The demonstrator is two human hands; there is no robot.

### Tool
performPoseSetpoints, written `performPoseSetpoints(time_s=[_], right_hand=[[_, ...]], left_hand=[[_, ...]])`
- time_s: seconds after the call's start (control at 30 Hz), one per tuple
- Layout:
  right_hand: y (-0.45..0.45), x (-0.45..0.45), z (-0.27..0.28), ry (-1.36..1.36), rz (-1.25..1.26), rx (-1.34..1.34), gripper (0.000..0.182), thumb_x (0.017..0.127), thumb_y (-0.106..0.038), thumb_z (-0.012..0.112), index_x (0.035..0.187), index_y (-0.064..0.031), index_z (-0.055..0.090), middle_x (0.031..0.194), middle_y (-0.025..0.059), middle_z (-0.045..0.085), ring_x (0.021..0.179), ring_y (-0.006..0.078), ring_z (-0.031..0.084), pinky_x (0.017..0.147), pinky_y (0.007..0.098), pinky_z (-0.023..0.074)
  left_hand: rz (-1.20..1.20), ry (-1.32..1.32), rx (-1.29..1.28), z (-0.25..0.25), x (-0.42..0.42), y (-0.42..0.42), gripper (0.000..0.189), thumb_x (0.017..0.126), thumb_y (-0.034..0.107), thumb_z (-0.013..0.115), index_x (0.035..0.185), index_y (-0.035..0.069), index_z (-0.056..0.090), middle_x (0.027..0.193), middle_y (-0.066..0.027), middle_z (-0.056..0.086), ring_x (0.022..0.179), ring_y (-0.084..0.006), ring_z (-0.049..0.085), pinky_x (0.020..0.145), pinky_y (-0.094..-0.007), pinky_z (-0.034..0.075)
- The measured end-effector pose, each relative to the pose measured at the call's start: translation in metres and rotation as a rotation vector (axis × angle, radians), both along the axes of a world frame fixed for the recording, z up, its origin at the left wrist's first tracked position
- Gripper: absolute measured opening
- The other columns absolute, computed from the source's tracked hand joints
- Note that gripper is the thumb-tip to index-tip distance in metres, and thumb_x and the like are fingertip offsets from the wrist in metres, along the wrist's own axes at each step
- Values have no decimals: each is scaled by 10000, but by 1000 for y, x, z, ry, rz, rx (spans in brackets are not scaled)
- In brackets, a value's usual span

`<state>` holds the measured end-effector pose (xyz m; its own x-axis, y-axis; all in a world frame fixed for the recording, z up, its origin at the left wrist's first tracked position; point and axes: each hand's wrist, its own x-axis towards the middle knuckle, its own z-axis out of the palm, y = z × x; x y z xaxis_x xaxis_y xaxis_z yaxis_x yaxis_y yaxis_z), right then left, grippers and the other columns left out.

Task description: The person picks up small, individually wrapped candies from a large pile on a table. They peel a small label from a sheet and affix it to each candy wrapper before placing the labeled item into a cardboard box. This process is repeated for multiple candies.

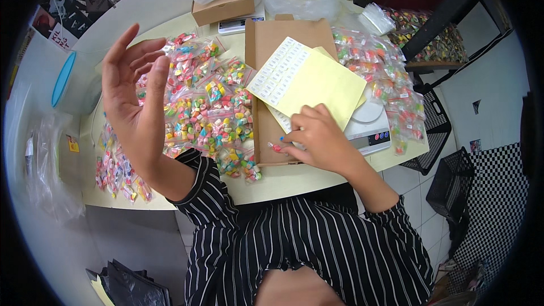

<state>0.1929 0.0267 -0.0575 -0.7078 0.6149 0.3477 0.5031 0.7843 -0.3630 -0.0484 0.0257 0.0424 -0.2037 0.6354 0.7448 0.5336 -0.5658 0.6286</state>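
My left hand (136, 80) is raised at the left, fingers apart and curled, holding nothing. Beneath and beside it lie many clear bags of colourful candies (208, 114). My right hand (312, 136) is over the near part of an open cardboard box (265, 153), its fingertips close to a small red wrapped candy (276, 148); whether they grip anything is unclear. A small blue piece (281, 139) shows at its fingers. Just beyond the hand, yellow sheets (327, 80) with rows of small printed white labels (278, 70) lie across the box.
A white digital scale (369, 136) stands right of the box, beside more bagged candies (399, 97). Behind are a closed cardboard box (223, 6) and clear plastic bags (297, 0). A plastic tub (80, 85) is at the left; black baskets (452, 187) stand at the right.
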Motion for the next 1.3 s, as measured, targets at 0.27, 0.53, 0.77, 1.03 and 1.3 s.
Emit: performPoseSetpoints(time_s=[0.27, 0.53, 0.77, 1.03, 1.3], right_hand=[[10, -37, -16, -362, 83, 89, 129, 615, -190, 689, 644, -66, 667, 712, 35, 538, 811, 193, 483, 754, 324, 352], [7, -28, -3, -220, 90, -151, 152, 656, -226, 682, 650, -76, 657, 740, 62, 543, 807, 211, 498, 748, 353, 335], [18, -58, 52, -240, 236, -160, 185, 671, -234, 688, 784, -92, 658, 757, 62, 546, 775, 219, 504, 747, 363, 331], [73, -206, 71, -255, 554, -60, 189, 698, -176, 642, 846, -59, 640, 800, 108, 607, 796, 280, 572, 727, 394, 422], [89, -373, 48, -163, 618, 146, 212, 714, -176, 624, 881, -44, 631, 863, 126, 608, 860, 278, 581, 744, 392, 466]], left_hand=[[9, -27, 70, 5, -7, -9, 394, 783, 57, 624, 1152, -5, 500, 913, -81, 630, 833, -120, 578, 759, -248, 429], [368, -107, 104, -49, -50, -75, 308, 750, -33, 610, 1043, -15, 515, 794, -48, 545, 718, -125, 517, 711, -242, 412], [366, -69, -94, -175, 20, -146, 180, 660, 4, 643, 787, 71, 535, 698, -71, 520, 645, -229, 497, 677, -348, 378], [337, 163, -43, -186, 52, -126, 183, 635, 39, 702, 722, 111, 558, 610, 29, 475, 569, -144, 472, 562, -283, 325], [400, 145, 171, -208, 50, -133, 234, 611, -68, 689, 682, 110, 555, 518, 36, 371, 446, -112, 381, 420, -264, 256]])
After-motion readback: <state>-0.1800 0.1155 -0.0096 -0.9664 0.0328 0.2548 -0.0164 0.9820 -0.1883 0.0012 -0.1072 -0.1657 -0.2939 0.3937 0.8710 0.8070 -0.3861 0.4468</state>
